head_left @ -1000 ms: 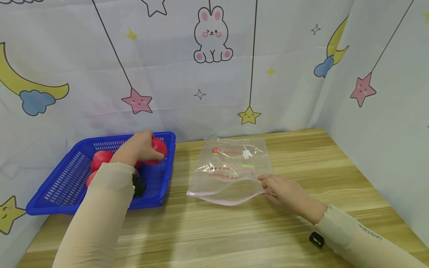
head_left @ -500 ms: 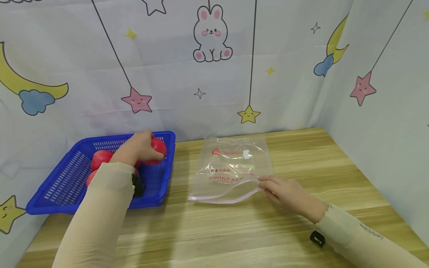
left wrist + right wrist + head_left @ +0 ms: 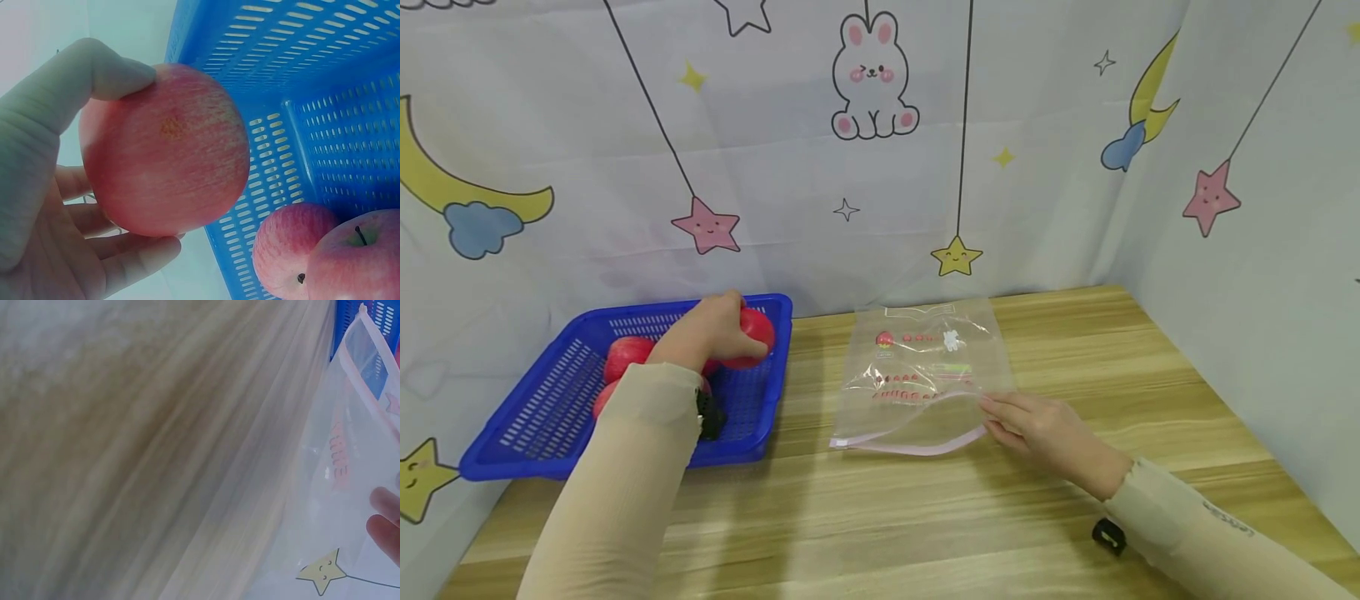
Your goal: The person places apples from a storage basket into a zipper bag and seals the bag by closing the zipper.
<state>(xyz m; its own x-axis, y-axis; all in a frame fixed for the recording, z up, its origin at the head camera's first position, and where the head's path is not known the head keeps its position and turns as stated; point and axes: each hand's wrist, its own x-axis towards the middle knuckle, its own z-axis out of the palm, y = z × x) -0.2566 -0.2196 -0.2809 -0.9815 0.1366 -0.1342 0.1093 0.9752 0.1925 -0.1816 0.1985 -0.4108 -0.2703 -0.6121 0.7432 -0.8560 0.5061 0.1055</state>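
My left hand (image 3: 711,329) grips a red apple (image 3: 756,337) over the right part of a blue plastic basket (image 3: 778,375). In the left wrist view, the thumb lies across the top of the apple (image 3: 169,150) and the fingers curl beneath it. More apples (image 3: 356,256) sit in the basket below. My right hand (image 3: 1037,425) pinches the right end of the mouth of a clear zip bag (image 3: 917,367) with pink and red prints. The bag's pink-edged mouth gapes toward me. Only a few right fingertips (image 3: 384,537) show in the right wrist view.
The wood-grain table (image 3: 865,533) runs up to a white cloth backdrop (image 3: 790,150) printed with stars, moons and a rabbit. A small black device (image 3: 1108,536) shows beside the right sleeve. Another dark piece (image 3: 709,417) shows beside the left wrist.
The bag's mouth has shifted slightly, its left corner moving a little to the right and toward me. My left hand stays in place with the apple.
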